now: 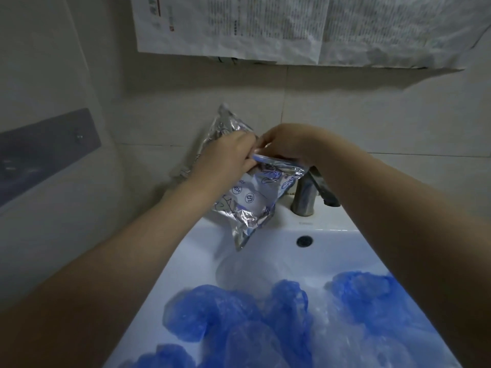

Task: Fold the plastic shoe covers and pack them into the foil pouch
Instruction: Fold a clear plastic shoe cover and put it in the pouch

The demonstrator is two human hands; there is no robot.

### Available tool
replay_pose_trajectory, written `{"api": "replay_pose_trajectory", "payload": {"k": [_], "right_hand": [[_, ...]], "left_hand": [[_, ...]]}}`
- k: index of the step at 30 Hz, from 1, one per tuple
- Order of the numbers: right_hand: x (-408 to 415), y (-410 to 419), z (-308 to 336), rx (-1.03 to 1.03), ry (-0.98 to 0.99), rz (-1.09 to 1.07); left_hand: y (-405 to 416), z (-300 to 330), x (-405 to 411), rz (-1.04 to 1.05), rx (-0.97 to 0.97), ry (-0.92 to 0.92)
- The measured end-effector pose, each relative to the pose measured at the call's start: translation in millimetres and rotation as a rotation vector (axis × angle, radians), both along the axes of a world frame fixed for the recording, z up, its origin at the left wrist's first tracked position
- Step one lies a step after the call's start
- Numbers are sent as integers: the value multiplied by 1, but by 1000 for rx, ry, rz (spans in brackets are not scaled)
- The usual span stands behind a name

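— Above the sink, what are the hands on?

— Both are on one foil pouch (252, 197), held in the air over the back of the white basin (265, 251), in front of the metal tap (305, 197). The left hand (228, 158) grips the pouch's upper left part, fingers curled round it. The right hand (287, 142) comes from the other side and pinches the top edge, where a blue strip runs along the mouth. The two hands touch each other there.

— How does the pouch look?

— Silver, shiny, heavily crinkled, roughly rectangular and hanging tilted, its lower corner pointing down toward the overflow hole (304, 240). A white panel on its face carries small blue round symbols and some print too small to read. It looks plump rather than flat.

— Is that a second pouch behind?

— Yes, another foil pack (225, 126) stands behind the left hand against the tiled wall (345, 102), equally wrinkled and reflective.

— And the shoe covers?

— Blue plastic shoe covers (239, 322) lie loose in the basin near the camera, thin, translucent, puffed and gathered into soft crumpled mounds. One heap sits left of centre, another toward the right rim, with clear film between.

— Anything else?

— Creased newspaper sheets (292, 27) hang on the wall above, and a grey plate (47, 144) is fixed to the left panel.
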State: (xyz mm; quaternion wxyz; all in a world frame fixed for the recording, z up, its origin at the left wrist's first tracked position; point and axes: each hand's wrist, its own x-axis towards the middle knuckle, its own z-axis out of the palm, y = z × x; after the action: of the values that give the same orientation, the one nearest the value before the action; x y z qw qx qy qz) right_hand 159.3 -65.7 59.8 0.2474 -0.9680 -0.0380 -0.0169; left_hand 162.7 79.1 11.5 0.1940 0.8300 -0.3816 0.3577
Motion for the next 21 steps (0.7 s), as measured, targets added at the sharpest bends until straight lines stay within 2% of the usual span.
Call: {"api": "replay_pose_trajectory", "payload": {"k": [2,4,7,9,11,13,18,21], "right_hand": [[1,3,0,-159,74,16],[6,9,-4,-361,47,21],[17,15,-8,-445,5,21],[17,14,-2,-414,-82,54],[8,13,7,-286,-190,97],[-8,12,15,-203,-332,154],[-46,-7,7,-151,-646,202],[-77,-27,-16,-211,-679,252]], "left_hand": [[3,0,-2,0,-32,-11],[4,0,-5,-8,-31,-31],[3,0,-8,29,24,-69],[4,3,-7,117,-2,-12],[6,7,-4,191,-84,150],[6,9,-1,210,-157,230],[-10,7,4,245,-223,199],[-19,1,1,303,-260,238]]}}
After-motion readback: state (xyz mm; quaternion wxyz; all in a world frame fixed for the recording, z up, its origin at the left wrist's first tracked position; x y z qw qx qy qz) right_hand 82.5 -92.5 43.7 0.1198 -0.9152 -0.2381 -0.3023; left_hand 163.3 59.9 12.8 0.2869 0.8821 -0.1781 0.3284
